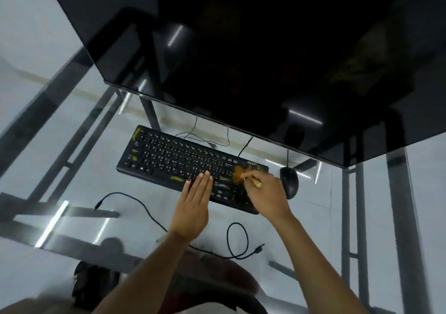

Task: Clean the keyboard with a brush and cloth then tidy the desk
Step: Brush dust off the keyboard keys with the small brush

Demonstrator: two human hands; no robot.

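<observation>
**Brushing the right end of the keyboard**

From my seat at the remote feed, starting on the left: a loose black cable snakes across the glass worktop, its plug end lying free. Next comes the black keyboard, set at a slant below the dark monitor, with yellowish smears on its left edge and near its front row. The left hand lies flat on the middle keys, fingers straight and together, pressing the board steady and gripping nothing. Further right, the right hand is curled round a brush; the pale handle pokes out near the knuckles and the brownish bristles sit blurred over the keypad end. A black mouse rests just beside that end, right of the hand.

I judge the brushing step to be in hand, with the smears on the left part untouched. The next move, I think, calls for sweeping leftward along the rows while the left hand shifts clear. I see no cloth anywhere.
</observation>
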